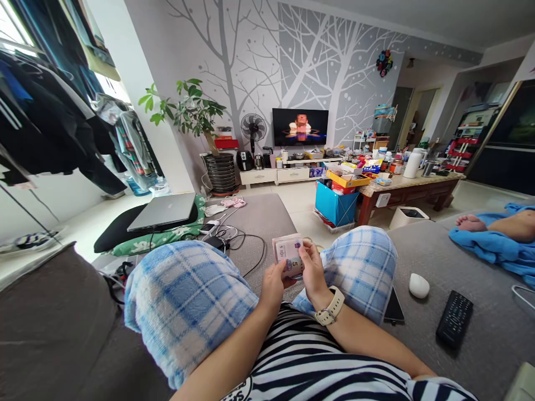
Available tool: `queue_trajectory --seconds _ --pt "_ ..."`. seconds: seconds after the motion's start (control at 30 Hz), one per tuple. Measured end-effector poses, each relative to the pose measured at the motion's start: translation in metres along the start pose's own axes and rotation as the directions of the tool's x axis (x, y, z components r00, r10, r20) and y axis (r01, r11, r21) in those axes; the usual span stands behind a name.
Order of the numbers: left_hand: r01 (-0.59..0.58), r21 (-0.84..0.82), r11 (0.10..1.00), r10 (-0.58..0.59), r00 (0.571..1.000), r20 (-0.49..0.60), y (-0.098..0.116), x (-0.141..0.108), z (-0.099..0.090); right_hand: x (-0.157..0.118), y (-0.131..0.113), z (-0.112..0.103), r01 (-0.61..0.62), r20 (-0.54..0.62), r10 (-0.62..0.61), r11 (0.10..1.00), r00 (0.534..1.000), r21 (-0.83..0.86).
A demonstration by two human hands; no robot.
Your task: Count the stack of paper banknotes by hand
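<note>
Nearest to me, below the striped shirt's edge, I see both hands closed on a stack of banknotes (289,257), held up between the knees in blue plaid pants (196,301). The left hand (314,273), with a pale watch (330,306) at its wrist, grips the stack's right side; the right hand (273,284) pinches its lower left corner. The top note shows a 5; I take them for paper notes, though the rest are too small for me to read. Beside the left knee, a dark phone (393,307) lies partly hidden on the grey sofa (422,250), with a white mouse (418,285) and a black remote (455,318) to its right. Further out, a closed laptop (163,211) rests on cushions at left, near tangled cables (228,236). Beyond, I see a blue bin (334,204), a crowded coffee table (368,192) and, by the far wall, a lit television (300,127).
</note>
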State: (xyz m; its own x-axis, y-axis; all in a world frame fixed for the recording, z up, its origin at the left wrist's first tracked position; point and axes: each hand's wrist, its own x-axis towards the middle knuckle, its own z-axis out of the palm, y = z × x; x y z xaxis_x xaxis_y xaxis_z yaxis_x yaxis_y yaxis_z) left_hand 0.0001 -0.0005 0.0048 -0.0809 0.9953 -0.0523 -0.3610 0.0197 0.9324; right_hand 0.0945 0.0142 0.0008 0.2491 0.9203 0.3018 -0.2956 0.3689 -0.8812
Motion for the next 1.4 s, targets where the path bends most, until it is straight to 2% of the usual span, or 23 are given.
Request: queue_trajectory --seconds 0.17,0.4,0.8,1.03,1.4 --pt "0.050 -0.074 0.996 -0.055 0.996 -0.072 0.002 0.003 -0.001 0.002 0.003 -0.003 0.009 -0.104 -0.009 1.000 0.995 0.002" --pt "0.071 -0.086 0.994 -0.079 0.992 -0.094 0.003 0.000 0.002 -0.001 -0.002 -0.004 0.050 -0.066 -0.057 0.994 0.996 -0.101" --pt "0.086 -0.112 0.990 -0.095 0.992 -0.078 0.000 0.000 0.001 -0.001 -0.003 -0.005 0.064 -0.075 -0.076 0.985 0.994 -0.157" --pt "0.127 -0.207 0.970 -0.150 0.984 -0.099 0.002 0.001 0.001 -0.003 -0.005 -0.005 0.081 -0.073 -0.094 0.983 0.993 -0.164" --pt "0.125 -0.271 0.954 -0.161 0.980 -0.116 0.009 -0.001 0.003 -0.008 -0.009 -0.006 0.145 -0.037 -0.158 0.962 0.987 -0.233"
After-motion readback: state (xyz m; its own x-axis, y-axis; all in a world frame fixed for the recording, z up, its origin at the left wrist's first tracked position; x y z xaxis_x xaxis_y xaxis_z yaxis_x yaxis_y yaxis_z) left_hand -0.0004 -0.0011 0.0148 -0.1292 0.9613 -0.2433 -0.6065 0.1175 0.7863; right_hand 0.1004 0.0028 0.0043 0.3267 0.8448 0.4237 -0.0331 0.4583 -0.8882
